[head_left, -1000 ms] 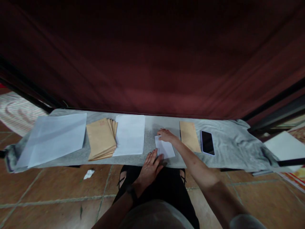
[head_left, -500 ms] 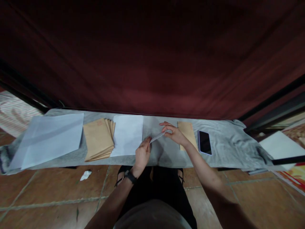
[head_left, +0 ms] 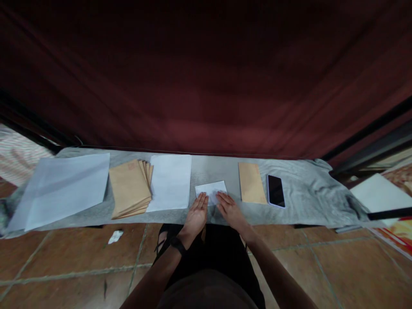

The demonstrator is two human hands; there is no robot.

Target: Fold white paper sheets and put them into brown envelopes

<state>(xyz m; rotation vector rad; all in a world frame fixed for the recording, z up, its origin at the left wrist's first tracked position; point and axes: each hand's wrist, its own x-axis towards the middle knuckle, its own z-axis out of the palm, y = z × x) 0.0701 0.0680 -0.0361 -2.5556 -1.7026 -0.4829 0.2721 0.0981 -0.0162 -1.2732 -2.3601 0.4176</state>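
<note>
A small folded sheet of white paper [head_left: 210, 187] lies flat on the grey cloth in front of me. My left hand [head_left: 196, 211] rests on its near left part, fingers stretched out and flat. On the near right part lies my right hand [head_left: 231, 210], its fingers likewise extended. Neither hand grips anything; the paper's near edge is partly hidden under them. To the left of the hands is a stack of white paper [head_left: 170, 182]. A single brown envelope [head_left: 252, 183] lies to the right of them.
Fanned brown envelopes [head_left: 130, 186] and large white sheets [head_left: 67, 184] lie further left. A phone [head_left: 276, 191] is right of the single envelope. Grey cloth [head_left: 309, 189] covers the narrow bench; a dark red curtain [head_left: 206, 94] hangs behind it. Crumpled tissue [head_left: 115, 236] is on the tiled floor.
The folded paper, held up at a slant between both hands before, now lies flat. My right hand has come down and left onto it, and both hands press side by side.
</note>
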